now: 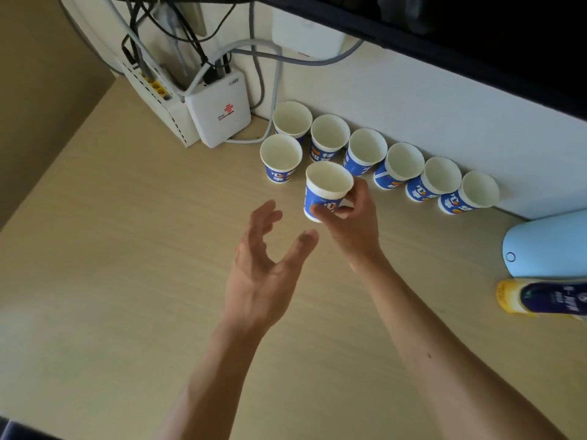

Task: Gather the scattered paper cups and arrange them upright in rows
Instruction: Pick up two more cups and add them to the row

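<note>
While the pale wood-grain counter (127, 249) carries six upright paper cups (365, 147) along the wall (413, 100), one front cup (281, 158) stands alone. The left hand (263, 271) has a wide, empty grip. The right hand (352, 223) pinches a thin, tapered blue-and-white cup (327, 188) beside that front cup; it should go down gently, rim up, uncrushed.

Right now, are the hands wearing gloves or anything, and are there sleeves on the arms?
No. The left hand and right hand are bare: no gloves, rings or watch show. The left forearm and right forearm are bare too; no sleeve is in view.
</note>
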Action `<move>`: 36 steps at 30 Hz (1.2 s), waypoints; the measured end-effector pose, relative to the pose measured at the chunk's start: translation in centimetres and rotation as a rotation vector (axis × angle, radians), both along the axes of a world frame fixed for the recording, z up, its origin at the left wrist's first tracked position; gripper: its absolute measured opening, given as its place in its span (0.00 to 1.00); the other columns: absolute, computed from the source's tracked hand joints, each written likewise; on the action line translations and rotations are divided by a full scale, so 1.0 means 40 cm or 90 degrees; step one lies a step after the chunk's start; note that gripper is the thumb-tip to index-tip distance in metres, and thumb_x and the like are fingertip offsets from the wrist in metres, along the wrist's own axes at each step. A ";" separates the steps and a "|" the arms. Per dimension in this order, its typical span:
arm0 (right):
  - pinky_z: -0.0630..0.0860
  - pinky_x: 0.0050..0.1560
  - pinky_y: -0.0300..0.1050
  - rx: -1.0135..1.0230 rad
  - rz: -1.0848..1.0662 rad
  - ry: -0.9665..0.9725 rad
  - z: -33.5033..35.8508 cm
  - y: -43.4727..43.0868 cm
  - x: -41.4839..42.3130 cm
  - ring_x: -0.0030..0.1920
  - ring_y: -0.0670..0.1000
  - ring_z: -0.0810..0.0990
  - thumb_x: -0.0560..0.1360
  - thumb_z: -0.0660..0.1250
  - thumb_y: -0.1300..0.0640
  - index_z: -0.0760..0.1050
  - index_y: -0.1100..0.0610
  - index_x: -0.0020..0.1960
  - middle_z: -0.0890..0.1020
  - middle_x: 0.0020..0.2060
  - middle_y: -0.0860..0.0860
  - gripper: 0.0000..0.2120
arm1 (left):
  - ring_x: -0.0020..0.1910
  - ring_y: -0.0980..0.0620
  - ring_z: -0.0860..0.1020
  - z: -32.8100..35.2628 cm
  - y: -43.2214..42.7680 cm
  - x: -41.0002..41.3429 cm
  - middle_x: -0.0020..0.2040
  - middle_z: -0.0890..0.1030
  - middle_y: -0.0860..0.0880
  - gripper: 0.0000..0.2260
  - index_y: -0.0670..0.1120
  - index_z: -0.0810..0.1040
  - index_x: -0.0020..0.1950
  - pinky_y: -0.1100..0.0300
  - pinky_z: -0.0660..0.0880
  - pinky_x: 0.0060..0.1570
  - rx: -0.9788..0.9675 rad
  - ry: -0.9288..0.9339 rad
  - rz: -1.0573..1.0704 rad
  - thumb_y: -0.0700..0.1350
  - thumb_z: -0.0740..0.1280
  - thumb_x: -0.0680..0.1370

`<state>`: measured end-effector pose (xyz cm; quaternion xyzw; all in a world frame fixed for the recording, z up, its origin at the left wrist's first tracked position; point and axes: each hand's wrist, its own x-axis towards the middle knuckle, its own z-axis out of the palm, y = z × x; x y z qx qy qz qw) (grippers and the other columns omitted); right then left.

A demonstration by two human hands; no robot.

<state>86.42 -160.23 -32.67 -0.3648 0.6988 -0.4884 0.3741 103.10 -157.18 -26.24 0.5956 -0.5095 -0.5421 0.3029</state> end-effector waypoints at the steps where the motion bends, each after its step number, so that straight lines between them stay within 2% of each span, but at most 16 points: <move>1: 0.80 0.50 0.40 -0.003 -0.019 0.002 -0.015 -0.013 0.003 0.54 0.42 0.81 0.65 0.77 0.56 0.73 0.52 0.63 0.81 0.56 0.44 0.28 | 0.66 0.65 0.73 0.001 0.009 0.005 0.64 0.77 0.64 0.37 0.60 0.70 0.72 0.54 0.71 0.69 0.005 0.006 0.008 0.70 0.66 0.65; 3: 0.81 0.51 0.42 -0.016 -0.052 0.007 -0.045 -0.036 0.008 0.55 0.44 0.80 0.67 0.78 0.59 0.72 0.51 0.64 0.80 0.56 0.43 0.28 | 0.65 0.66 0.74 0.002 0.027 0.018 0.63 0.78 0.65 0.34 0.60 0.71 0.70 0.55 0.71 0.69 0.010 0.014 0.017 0.69 0.66 0.66; 5: 0.82 0.56 0.50 -0.033 -0.060 0.025 -0.073 -0.051 0.009 0.56 0.46 0.80 0.68 0.78 0.60 0.71 0.49 0.64 0.80 0.55 0.42 0.29 | 0.65 0.67 0.74 0.001 0.042 0.028 0.62 0.79 0.64 0.33 0.60 0.73 0.69 0.54 0.71 0.69 0.014 0.014 0.020 0.69 0.66 0.66; 7: 0.81 0.58 0.56 -0.048 -0.045 0.043 -0.097 -0.059 0.009 0.57 0.48 0.81 0.68 0.79 0.60 0.70 0.53 0.66 0.80 0.55 0.42 0.30 | 0.65 0.67 0.74 0.000 0.052 0.035 0.62 0.80 0.64 0.31 0.60 0.74 0.68 0.54 0.71 0.69 0.021 0.014 0.024 0.69 0.66 0.67; 10: 0.81 0.58 0.58 -0.059 -0.035 0.068 -0.123 -0.066 0.009 0.58 0.51 0.81 0.68 0.79 0.61 0.69 0.57 0.67 0.80 0.57 0.46 0.31 | 0.65 0.67 0.74 -0.002 0.060 0.042 0.61 0.80 0.64 0.30 0.60 0.74 0.67 0.54 0.71 0.69 0.027 0.014 0.028 0.69 0.66 0.67; 14: 0.82 0.60 0.52 -0.057 -0.036 0.081 -0.132 -0.079 0.009 0.61 0.52 0.80 0.69 0.78 0.63 0.68 0.55 0.68 0.79 0.61 0.52 0.31 | 0.65 0.67 0.74 -0.003 0.061 0.048 0.61 0.80 0.64 0.29 0.60 0.75 0.66 0.56 0.71 0.68 0.026 0.016 0.025 0.69 0.65 0.68; 17: 0.81 0.59 0.45 -0.048 -0.043 0.072 -0.134 -0.088 0.004 0.61 0.52 0.80 0.69 0.77 0.64 0.68 0.58 0.69 0.78 0.62 0.56 0.31 | 0.65 0.67 0.75 -0.002 0.059 0.047 0.61 0.81 0.64 0.27 0.60 0.75 0.65 0.56 0.71 0.67 0.024 0.015 0.023 0.68 0.65 0.68; 21: 0.79 0.55 0.37 -0.027 -0.049 0.068 -0.135 -0.095 0.001 0.54 0.41 0.81 0.70 0.77 0.67 0.68 0.60 0.68 0.78 0.61 0.55 0.30 | 0.65 0.66 0.75 -0.004 0.059 0.050 0.61 0.81 0.64 0.26 0.61 0.75 0.65 0.55 0.71 0.68 0.023 0.014 0.019 0.69 0.65 0.69; 26: 0.77 0.53 0.32 -0.006 -0.064 0.056 -0.139 -0.099 0.000 0.51 0.34 0.80 0.71 0.76 0.70 0.68 0.60 0.68 0.78 0.58 0.50 0.30 | 0.64 0.66 0.76 -0.003 0.063 0.053 0.60 0.81 0.64 0.26 0.60 0.76 0.64 0.56 0.71 0.67 0.022 0.020 0.017 0.68 0.65 0.69; 29: 0.78 0.56 0.34 0.003 -0.069 0.045 -0.133 -0.083 0.002 0.56 0.39 0.81 0.70 0.76 0.71 0.67 0.62 0.70 0.79 0.62 0.54 0.32 | 0.63 0.66 0.76 -0.002 0.065 0.050 0.60 0.81 0.64 0.26 0.60 0.76 0.64 0.58 0.71 0.66 0.019 0.024 0.014 0.68 0.65 0.69; 33: 0.78 0.65 0.46 0.026 -0.067 0.043 -0.102 -0.020 0.017 0.65 0.49 0.77 0.70 0.77 0.65 0.68 0.59 0.71 0.77 0.65 0.54 0.32 | 0.62 0.66 0.77 0.010 0.069 0.042 0.59 0.82 0.62 0.27 0.58 0.77 0.64 0.59 0.72 0.64 0.013 0.036 0.012 0.67 0.66 0.69; 36: 0.76 0.63 0.42 0.040 -0.065 0.017 -0.062 0.047 0.029 0.68 0.46 0.75 0.71 0.75 0.64 0.67 0.56 0.73 0.75 0.68 0.52 0.34 | 0.60 0.65 0.79 0.025 0.074 0.041 0.58 0.83 0.60 0.27 0.55 0.77 0.64 0.58 0.74 0.63 0.008 0.040 -0.001 0.66 0.67 0.68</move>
